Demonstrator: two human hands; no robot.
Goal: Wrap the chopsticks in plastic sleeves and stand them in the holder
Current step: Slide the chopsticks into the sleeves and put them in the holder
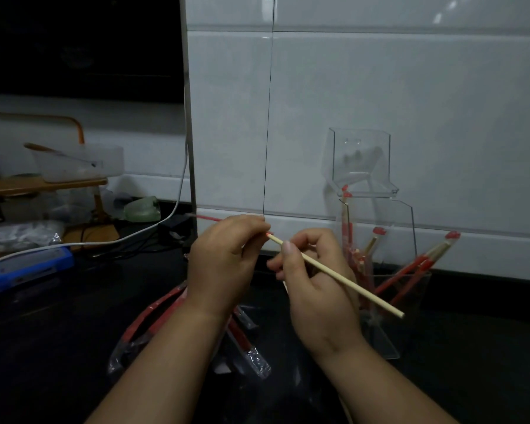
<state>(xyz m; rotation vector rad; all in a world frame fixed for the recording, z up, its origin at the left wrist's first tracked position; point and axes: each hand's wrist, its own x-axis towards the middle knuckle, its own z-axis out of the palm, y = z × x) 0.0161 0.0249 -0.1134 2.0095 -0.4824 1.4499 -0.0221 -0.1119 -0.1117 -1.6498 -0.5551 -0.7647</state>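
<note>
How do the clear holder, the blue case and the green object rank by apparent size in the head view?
Largest: clear holder
Then: blue case, cropped by the frame
Smallest: green object, though it lies farther back

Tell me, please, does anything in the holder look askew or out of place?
Yes. In the clear holder the wrapped chopsticks do not stand straight: two lean far to the right, and their red tips stick out past its side wall.

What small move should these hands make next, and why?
Probably the right hand should slide the chopstick further into the red sleeve pinched by the left hand: only its tip meets the sleeve's mouth, and the rest of the stick is bare.
</note>
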